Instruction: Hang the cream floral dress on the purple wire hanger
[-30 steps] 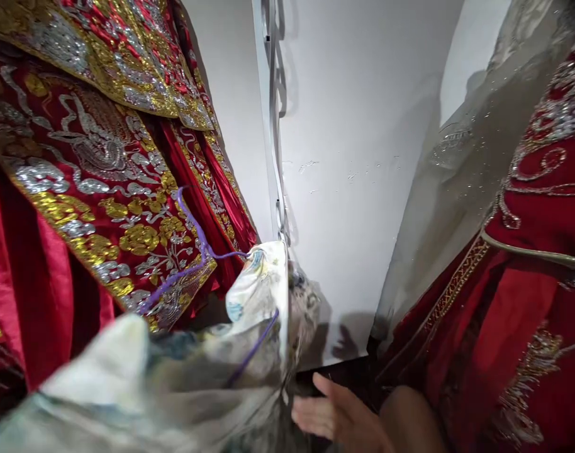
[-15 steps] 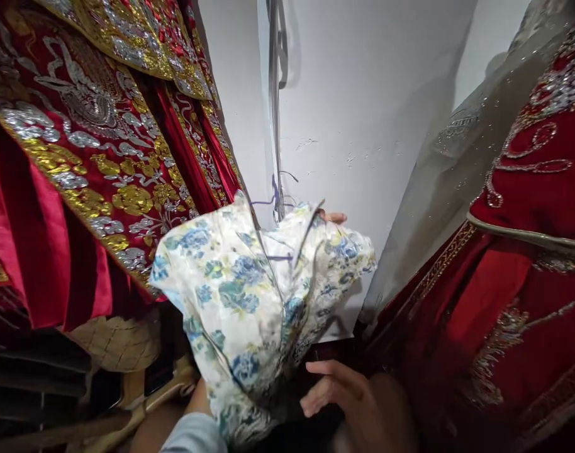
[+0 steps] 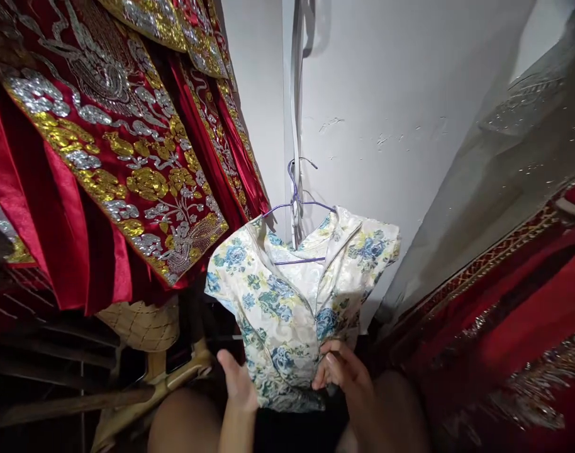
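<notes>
A short-sleeved floral dress point(image 3: 268, 302), white with blue and green flowers and an open V neck, hangs in front of me on a purple wire hanger point(image 3: 294, 200). The hanger's hook overlaps the narrow upright strip on the wall; I cannot tell what bears it. My right hand point(image 3: 341, 371) is closed, thumb and fingers pinching the front of the dress low on its right side. At the dress's lower left edge is my left hand point(image 3: 240, 384), open, its thumb standing apart and its other fingers mostly hidden. The dress's length is hard to judge from above.
Red robes point(image 3: 146, 182) with gold and silver embroidery hang at the left, above a wooden chair point(image 3: 155, 384) and a pale quilted thing point(image 3: 146, 324). At the right are a red beaded gown point(image 3: 547, 302) and a sheer pale fabric point(image 3: 495, 151). Behind stands a white wall point(image 3: 382, 82).
The fingers at the dress's collar are gone, and my left hand is now down at its left edge. My right hand has closed on the front. The hanger shows more fully, and the view has shifted.
</notes>
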Motion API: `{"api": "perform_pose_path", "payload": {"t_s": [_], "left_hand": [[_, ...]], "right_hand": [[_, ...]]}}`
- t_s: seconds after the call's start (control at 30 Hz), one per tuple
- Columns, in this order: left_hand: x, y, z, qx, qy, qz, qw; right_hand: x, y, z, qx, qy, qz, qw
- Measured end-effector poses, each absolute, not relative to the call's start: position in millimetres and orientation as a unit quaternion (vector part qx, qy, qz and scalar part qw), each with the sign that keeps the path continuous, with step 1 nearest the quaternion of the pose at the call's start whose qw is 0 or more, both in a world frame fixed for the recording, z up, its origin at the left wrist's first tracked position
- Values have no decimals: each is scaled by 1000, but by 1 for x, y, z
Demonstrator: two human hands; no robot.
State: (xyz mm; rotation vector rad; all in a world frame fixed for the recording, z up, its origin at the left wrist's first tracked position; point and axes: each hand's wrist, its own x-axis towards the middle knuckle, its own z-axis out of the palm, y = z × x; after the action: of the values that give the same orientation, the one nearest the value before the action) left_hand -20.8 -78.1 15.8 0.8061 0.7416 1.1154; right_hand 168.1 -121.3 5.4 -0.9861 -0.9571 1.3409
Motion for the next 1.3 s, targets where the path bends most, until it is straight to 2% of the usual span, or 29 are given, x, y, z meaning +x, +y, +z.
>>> {"api": "perform_pose_path", "payload": {"t_s": [0.27,0.9,1.17,1.3], "left_hand": [[-14,-85,10,380,409,475,681],[-13,-98,26,363,453,501,642],[-19,-93,24,316,449,508,663],[-30,-85,20,270,481,544,632]], "right_hand": [[154,-91,40,-452,-440,519,577],[131,-93,47,-505,-426,429,616],[139,-100,44,-500,-433,431,615],[141,-105,43,-504,-438,438,602]]}}
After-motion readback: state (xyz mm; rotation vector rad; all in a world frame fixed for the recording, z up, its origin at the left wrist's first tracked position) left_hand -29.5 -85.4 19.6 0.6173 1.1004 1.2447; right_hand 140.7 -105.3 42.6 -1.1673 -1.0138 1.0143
